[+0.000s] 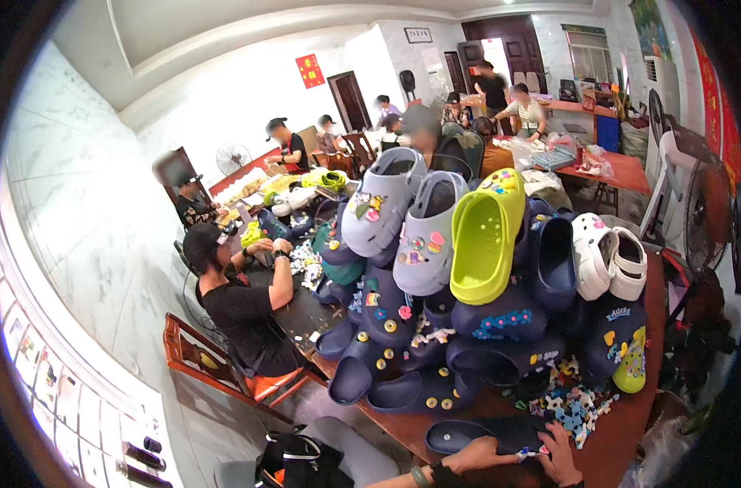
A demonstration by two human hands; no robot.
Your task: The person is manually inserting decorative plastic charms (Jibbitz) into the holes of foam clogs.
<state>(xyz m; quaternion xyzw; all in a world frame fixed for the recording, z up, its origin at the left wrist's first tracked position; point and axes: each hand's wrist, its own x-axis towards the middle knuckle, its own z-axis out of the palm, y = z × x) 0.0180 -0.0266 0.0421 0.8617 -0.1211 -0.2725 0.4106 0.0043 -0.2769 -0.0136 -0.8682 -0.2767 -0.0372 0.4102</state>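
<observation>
A navy clog (459, 437) lies on its side near the front edge of the brown table. My left hand (473, 457), with a green bangle and dark band at the wrist, reaches along its near side, fingers closed. At its fingertips are small white, red and blue shoe charms (541, 450). Curled over the clog's right end, my right hand (560, 457) meets the same spot; part of its grip is hidden. Just beyond, a pile of colourful charms (572, 404) sits beside several decorated navy clogs (419, 390).
Stacked clogs rise ahead: a lavender clog (384, 203), a lime clog (488, 236) and a white clog (595, 256). At left, a person in black (239, 309) works seated on a wooden chair (195, 362). More people sit further back. A large fan (704, 211) stands right.
</observation>
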